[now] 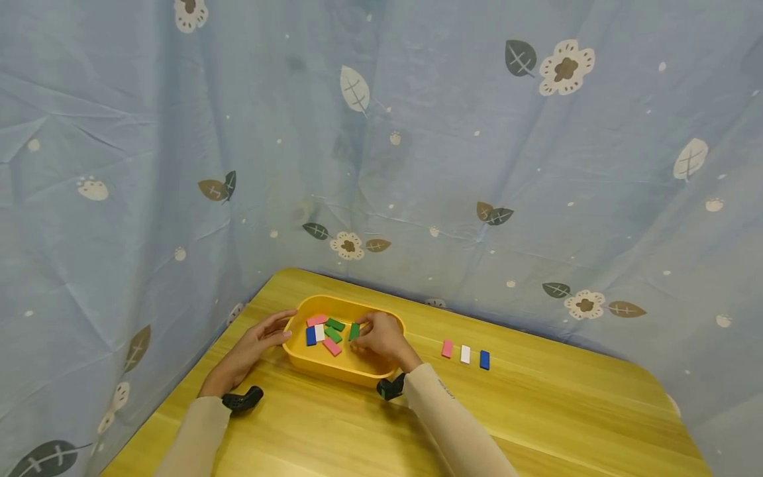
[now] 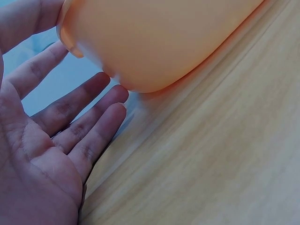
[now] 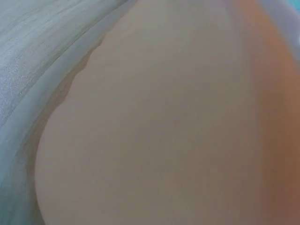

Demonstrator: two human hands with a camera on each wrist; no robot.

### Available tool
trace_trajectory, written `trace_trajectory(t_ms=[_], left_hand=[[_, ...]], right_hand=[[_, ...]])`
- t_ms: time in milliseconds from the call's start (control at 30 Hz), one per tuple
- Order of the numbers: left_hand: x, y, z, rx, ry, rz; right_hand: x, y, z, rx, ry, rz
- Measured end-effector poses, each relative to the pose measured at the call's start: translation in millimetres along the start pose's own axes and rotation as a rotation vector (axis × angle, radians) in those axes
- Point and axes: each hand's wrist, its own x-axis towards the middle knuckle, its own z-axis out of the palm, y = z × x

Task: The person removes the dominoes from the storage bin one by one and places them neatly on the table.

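Observation:
A yellow plastic tub (image 1: 352, 376) holds several small flat blocks in pink, green, white and blue. My left hand (image 1: 256, 344) is at the tub's left end, its thumb and forefinger touching the rim. In the left wrist view, the other fingers of the left hand (image 2: 70, 122) extend loosely beside the tub's wall (image 2: 154, 42). My right hand (image 1: 381, 336) reaches over the tub's near right side and pinches a green block (image 1: 354, 331) between thumb and fingers. The right wrist view is a blurred close-up in which neither fingers nor block can be made out.
On the wooden table (image 1: 572, 397), right of the tub, a pink block (image 1: 447, 348), a white block (image 1: 465, 354) and a blue block (image 1: 485, 360) lie in a spaced row. A patterned blue curtain (image 1: 417, 165) hangs behind the table and along its left side.

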Motion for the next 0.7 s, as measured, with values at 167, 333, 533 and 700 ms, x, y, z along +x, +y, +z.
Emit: trace_trajectory(t_ms=[167, 333, 533, 700], left_hand=[[0.7, -0.5, 1.5, -0.012, 0.004, -0.002], [-0.1, 1.2, 2.5, -0.022, 0.01, -0.015], [-1.8, -0.5, -0.1, 0.021, -0.022, 0.019], [-2.5, 0.6, 0.7, 0.03, -0.013, 0.002]], right_hand=[[-2.1, -0.1, -2.2, 0.042, 0.017, -0.024], [-7.5, -3.1, -9.2, 0.054, 0.021, -0.07], [-16.9, -4.9, -22.4, 0.169, 0.021, -0.089], [-26.9, -1.0, -36.5, 0.219, 0.029, -0.093]])
